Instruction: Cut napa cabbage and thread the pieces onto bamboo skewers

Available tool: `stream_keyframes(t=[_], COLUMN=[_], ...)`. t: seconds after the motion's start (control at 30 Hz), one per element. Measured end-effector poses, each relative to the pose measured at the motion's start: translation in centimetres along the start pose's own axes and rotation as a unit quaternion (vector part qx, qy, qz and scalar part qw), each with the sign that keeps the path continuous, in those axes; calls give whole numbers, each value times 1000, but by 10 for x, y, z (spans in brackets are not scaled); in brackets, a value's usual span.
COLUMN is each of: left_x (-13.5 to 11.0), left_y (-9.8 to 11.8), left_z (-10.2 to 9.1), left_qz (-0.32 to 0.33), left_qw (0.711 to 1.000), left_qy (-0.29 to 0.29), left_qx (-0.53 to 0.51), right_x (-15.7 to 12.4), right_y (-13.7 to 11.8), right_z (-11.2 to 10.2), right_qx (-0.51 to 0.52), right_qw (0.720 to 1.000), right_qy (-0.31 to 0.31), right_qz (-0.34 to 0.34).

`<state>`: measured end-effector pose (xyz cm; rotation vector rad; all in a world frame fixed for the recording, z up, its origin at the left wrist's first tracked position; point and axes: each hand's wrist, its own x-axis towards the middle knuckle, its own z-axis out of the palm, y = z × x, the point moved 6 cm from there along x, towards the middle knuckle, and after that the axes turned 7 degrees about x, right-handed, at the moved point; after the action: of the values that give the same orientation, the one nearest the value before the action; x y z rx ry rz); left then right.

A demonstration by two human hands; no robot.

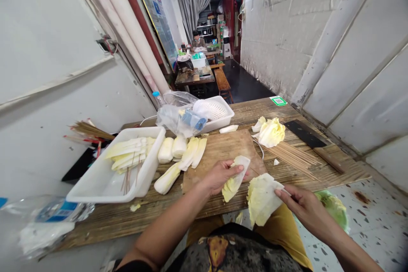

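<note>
My left hand (219,175) grips a folded pale cabbage leaf (235,178) at the near edge of the wooden cutting board (223,148). Just to the right, my right hand (301,205) pinches a second, wider cabbage leaf (261,197) that hangs over the table's front edge above my lap. Both hands are closed on their leaves, a short gap apart.
A white tray (105,182) holds skewered cabbage at the left, with rolled cabbage pieces (178,148) beside it. A cabbage heart (270,131), a cleaver (306,135) and bamboo skewers (291,155) lie at the right. A white basket (219,112) stands behind. A person sits far down the corridor.
</note>
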<state>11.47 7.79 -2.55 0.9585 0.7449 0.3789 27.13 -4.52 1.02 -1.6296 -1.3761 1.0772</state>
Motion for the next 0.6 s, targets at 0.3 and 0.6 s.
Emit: stream_keyframes(t=[0.3, 0.6], left_x=[-1, -5], left_y=[0, 7], left_z=[4, 10], left_qz=[3, 20], left_qw=[1000, 1000], left_qy=[-2, 0], left_qx=[17, 16], right_x=[-1, -4], right_y=[-3, -3], right_z=[-3, -5], right_qx=[-19, -17], right_qw=[1000, 999], right_qy=[7, 18], right_qz=[-11, -19])
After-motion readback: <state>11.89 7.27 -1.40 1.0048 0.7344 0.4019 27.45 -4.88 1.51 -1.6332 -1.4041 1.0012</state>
